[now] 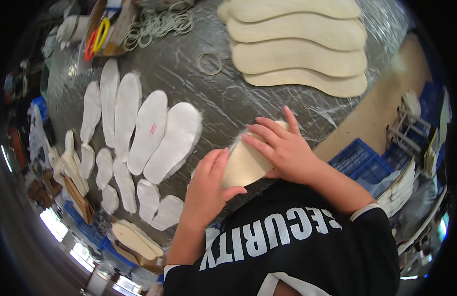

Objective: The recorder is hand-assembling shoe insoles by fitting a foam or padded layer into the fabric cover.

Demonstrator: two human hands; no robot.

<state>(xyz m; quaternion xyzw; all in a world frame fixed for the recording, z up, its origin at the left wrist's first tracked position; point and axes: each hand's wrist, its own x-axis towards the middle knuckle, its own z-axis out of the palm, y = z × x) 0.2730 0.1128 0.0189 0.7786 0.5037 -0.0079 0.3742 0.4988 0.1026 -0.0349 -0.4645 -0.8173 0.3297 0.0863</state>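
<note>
Both hands press on one tan shoe insole (243, 165) lying at the near edge of the plastic-covered table (228, 98). My left hand (206, 187) grips its near end with thumb and fingers wrapped around it. My right hand (282, 148) lies flat on top of it, fingers spread toward the left. Most of the insole's far end is hidden under the right hand.
Several white fuzzy insoles (149, 133) lie in rows to the left. Several tan insoles (297, 56) overlap at the far right. Rubber bands (159, 24) and one loose ring (210, 64) lie at the back, by yellow-and-orange-handled scissors (98, 37). Blue crates (366, 163) stand right.
</note>
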